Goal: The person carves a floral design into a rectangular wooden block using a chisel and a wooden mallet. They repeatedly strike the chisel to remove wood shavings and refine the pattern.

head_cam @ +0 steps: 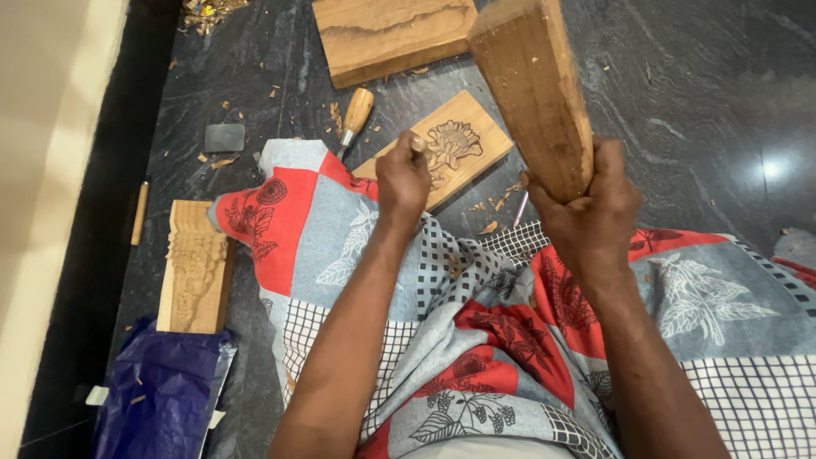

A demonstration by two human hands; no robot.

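Observation:
A small wooden panel point(467, 144) with a flower carved into it lies on the dark stone floor in front of my lap. My left hand point(401, 180) is closed around a chisel point(417, 144), whose wooden butt shows above my fist, held against the panel's carved flower. My right hand point(591, 212) grips the lower end of a thick wooden mallet block point(531, 85), raised above the panel and tilted towards the top of the view. A patterned red, grey and white cloth point(476, 340) covers my legs.
A larger wooden plank point(382, 38) lies at the top. A spare chisel with a wooden handle point(355, 115) rests beside it. A carved wooden strip point(194, 268) and blue plastic sheet point(161, 395) lie left. A small grey stone point(224, 137), a pencil point(139, 212) and wood chips are scattered about.

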